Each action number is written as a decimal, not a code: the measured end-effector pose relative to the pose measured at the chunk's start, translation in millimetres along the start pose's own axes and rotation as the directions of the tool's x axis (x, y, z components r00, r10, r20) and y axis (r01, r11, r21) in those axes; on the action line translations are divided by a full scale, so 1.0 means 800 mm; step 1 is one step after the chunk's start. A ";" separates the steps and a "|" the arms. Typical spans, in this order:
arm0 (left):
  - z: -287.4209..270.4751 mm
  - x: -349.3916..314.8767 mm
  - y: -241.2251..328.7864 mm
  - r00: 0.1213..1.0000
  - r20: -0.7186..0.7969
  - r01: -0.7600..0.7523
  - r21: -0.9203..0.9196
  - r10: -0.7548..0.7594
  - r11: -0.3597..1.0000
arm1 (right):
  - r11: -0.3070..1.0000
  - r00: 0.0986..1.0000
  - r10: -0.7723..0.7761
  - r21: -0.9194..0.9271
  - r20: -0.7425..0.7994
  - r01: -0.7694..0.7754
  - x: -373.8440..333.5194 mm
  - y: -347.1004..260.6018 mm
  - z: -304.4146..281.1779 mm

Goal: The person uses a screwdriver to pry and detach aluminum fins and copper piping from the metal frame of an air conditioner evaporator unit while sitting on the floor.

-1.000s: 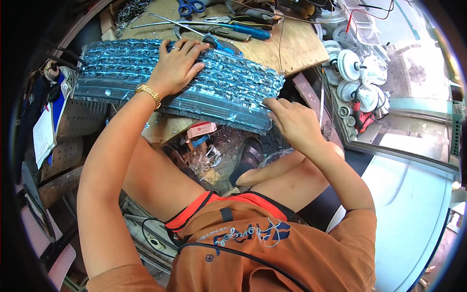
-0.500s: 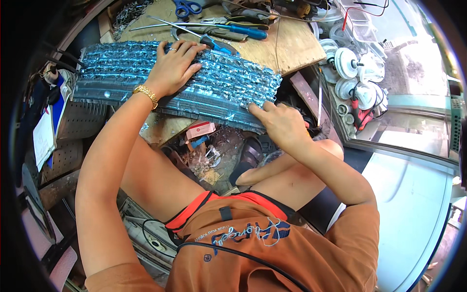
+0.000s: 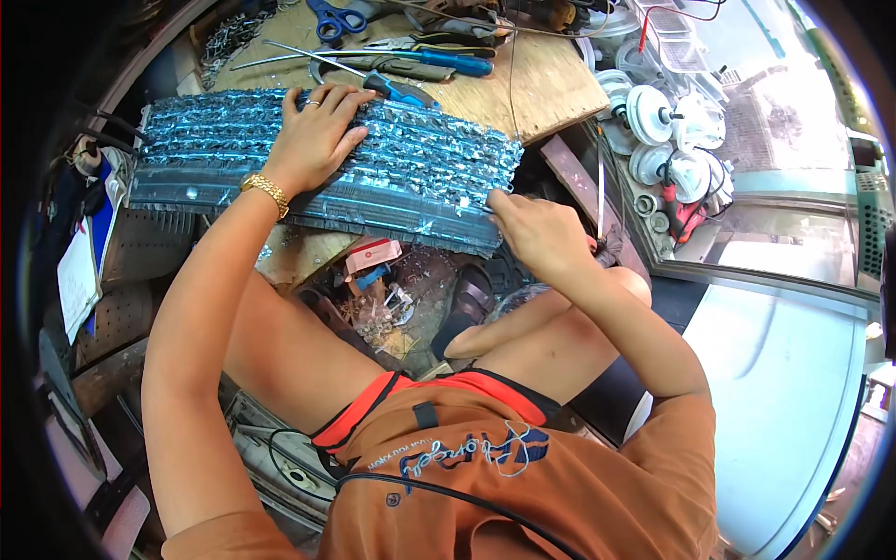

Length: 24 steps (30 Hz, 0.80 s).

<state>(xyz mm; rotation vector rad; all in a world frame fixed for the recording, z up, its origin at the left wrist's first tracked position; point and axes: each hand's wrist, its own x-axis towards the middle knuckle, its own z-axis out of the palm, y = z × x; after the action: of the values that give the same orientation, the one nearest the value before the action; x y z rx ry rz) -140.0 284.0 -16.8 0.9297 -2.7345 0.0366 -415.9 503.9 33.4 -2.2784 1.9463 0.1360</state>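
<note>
A long blue metal fin coil (image 3: 401, 201) lies across the near edge of the wooden board. Its upper rows of fins are torn and crumpled, while the strip nearest me is smoother. My left hand (image 3: 317, 140) rests on top of the coil with its fingers spread, near the far edge. At the coil's right end, my right hand (image 3: 541, 233) is closed, thumb and finger pinched by the near corner. What the pinch holds is too small to make out. Just beyond my left fingertips lies a blue-handled tool (image 3: 401, 91).
On the wooden board (image 3: 551, 89) lie blue scissors (image 3: 334, 19), a blue screwdriver (image 3: 457, 63) and pliers. White round plastic parts (image 3: 649, 114) and a red-handled tool (image 3: 683, 213) crowd the right side. Scraps and a small box (image 3: 373, 254) litter the floor between my legs.
My right hand has slid rightward off the coil's surface to its right end. My left hand stays on the coil. The whole view has shifted slightly.
</note>
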 end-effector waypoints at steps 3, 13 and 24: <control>0.001 0.001 -0.001 1.000 -0.013 -0.006 0.000 0.006 1.000 | 0.998 0.999 -0.040 -0.053 -0.009 0.039 0.007 -0.005 0.006; 0.002 -0.003 -0.005 0.998 -0.045 -0.040 0.036 0.042 0.999 | 0.990 0.993 -0.115 -0.079 -0.014 0.113 0.001 -0.001 0.006; 0.001 0.006 0.004 0.999 -0.038 -0.031 0.002 0.031 1.000 | 0.974 0.992 0.110 -0.207 0.057 -0.096 -0.150 0.163 0.067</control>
<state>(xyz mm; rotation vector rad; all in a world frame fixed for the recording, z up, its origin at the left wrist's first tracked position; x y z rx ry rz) -145.9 283.4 -16.5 0.8782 -2.7142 0.0617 -562.7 610.2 -6.7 -2.2571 2.1033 0.4389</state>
